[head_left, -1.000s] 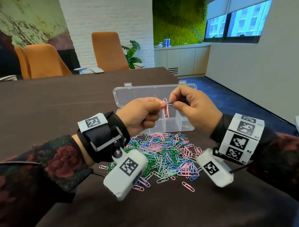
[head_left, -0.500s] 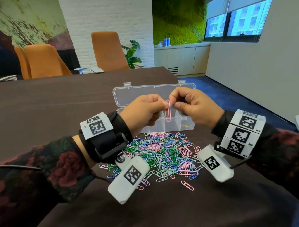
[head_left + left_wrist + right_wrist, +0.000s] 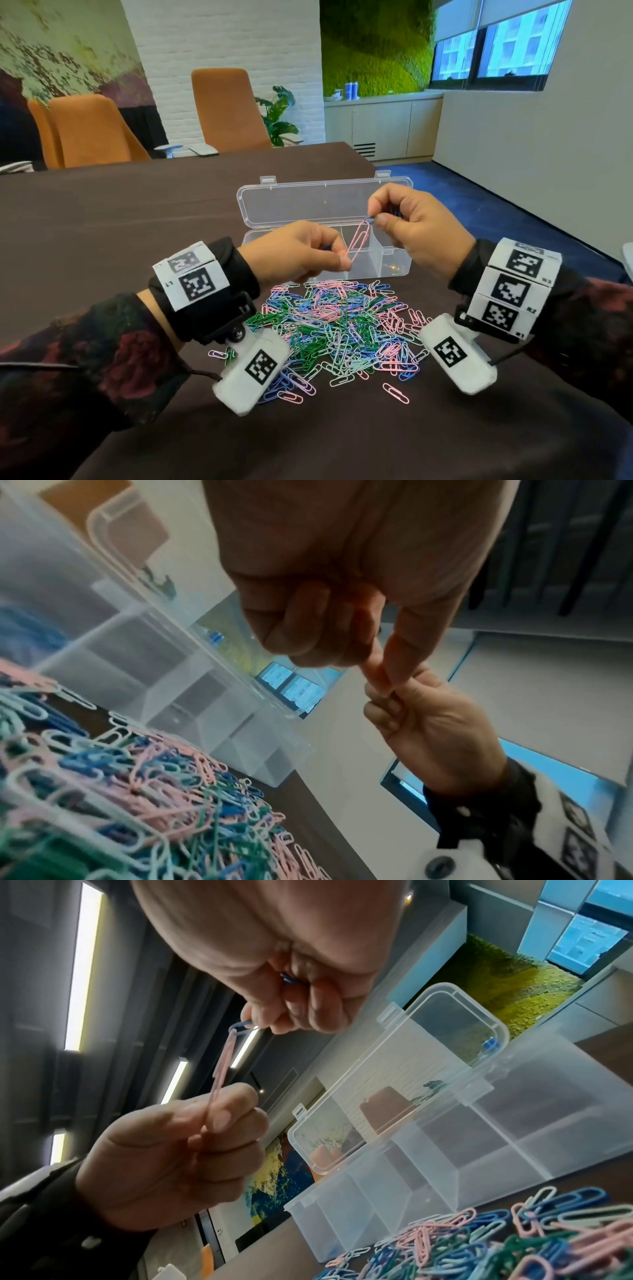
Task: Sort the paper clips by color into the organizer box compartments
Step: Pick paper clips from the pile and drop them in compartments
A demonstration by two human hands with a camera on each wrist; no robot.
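Although both hands are raised over the box (image 3: 394, 267), much of what they grip is buried in curled fingers. The left hand (image 3: 294, 253) pinches the lower end of a pink clip (image 3: 358, 241), and a dark bit showing among its fingers in the head view is too small to name. The right hand (image 3: 421, 226) pinches a blue clip (image 3: 240, 1024) hooked through the pink clip's top; only the right wrist view shows that link plainly, plus more blue (image 3: 287, 978) tucked deeper in the fist. From the left wrist the pink clip is hidden behind fingertips, yet that view alone shows a blurred blue mass (image 3: 24, 639) in one compartment. Clear, with dividers, the box stands with its lid (image 3: 322, 202) open and tipped back. Just in front of the box, the pile (image 3: 342, 329) of pink, blue, green and pale clips lies on the table (image 3: 102, 219).
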